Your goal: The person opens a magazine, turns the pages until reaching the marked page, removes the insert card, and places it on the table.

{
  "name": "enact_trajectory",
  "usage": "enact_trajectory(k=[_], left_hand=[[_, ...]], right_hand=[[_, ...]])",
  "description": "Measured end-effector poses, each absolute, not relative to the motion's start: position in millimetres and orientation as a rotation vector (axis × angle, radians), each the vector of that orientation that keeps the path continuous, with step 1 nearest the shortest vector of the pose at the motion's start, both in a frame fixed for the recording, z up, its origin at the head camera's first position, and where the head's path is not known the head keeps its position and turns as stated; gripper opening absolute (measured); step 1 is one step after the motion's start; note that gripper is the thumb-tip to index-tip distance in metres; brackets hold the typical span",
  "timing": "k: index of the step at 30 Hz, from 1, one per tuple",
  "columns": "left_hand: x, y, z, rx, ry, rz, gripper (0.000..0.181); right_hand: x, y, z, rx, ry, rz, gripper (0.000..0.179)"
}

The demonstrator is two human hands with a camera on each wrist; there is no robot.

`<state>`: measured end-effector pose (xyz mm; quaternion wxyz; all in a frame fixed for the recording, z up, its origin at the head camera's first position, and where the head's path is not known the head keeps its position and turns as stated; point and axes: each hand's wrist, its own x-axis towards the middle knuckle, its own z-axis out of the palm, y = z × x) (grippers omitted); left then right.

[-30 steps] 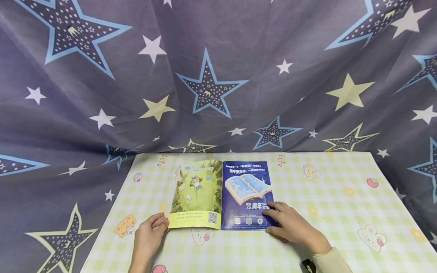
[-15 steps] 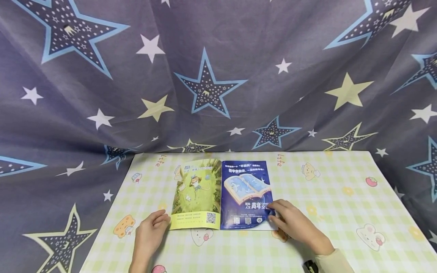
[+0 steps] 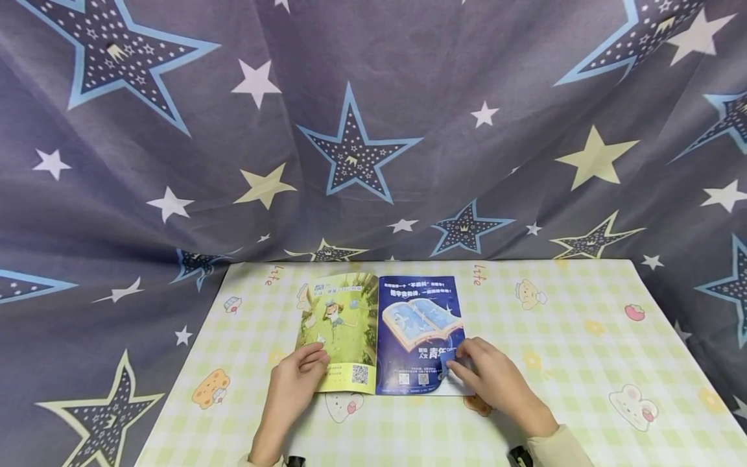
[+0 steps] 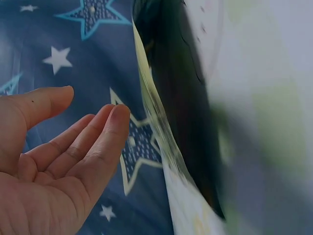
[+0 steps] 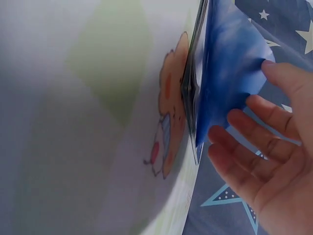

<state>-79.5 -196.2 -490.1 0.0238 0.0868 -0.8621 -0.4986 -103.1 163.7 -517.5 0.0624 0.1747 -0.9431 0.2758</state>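
Note:
An open magazine lies in the head view, a green illustrated page on the left and a dark blue page on the right. My right hand pinches the blue page's lower right corner, which is lifted and curled inward. In the right wrist view the bent blue sheet stands off the stack, the thumb and fingertips at its edge. Over the left page's lower left corner is my left hand, fingers relaxed and holding nothing. The left wrist view shows its thumb and fingers apart, beside the magazine's edge.
A checked tablecloth with printed cartoon animals and strawberries covers the table. Behind and at both sides hangs a dark curtain printed with stars. Dark straps show at both wrists.
My right hand has lifted and curled the blue page's lower corner. My left hand has moved right, from beside the magazine to over the left page's corner.

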Motion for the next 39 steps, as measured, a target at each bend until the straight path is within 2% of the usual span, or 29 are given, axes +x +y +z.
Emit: enact_trajectory(k=[7, 15, 21, 28, 39], left_hand=[[-88, -172, -489, 0.099, -2.632, -1.648, 0.033], [-98, -146, -488, -0.103, -2.623, -1.763, 0.035], [-107, -125, -493, -0.238, -2.553, -2.019, 0.041], [-115, -102, -505, -0.188, -2.423, -2.317, 0.042], [-115, -99, -509, -0.161, -2.429, -2.296, 0.028]], right_hand=[[-105, 159, -516, 0.697, -2.726, 0.972, 0.013], [-109, 151, -513, 0.876, -2.599, 1.167, 0.015], [-111, 143, -516, 0.957, -2.552, 1.183, 0.017], [-109, 136, -516, 0.969, -2.556, 1.214, 0.019], [-107, 136, -519, 0.954, -2.566, 1.224, 0.019]])
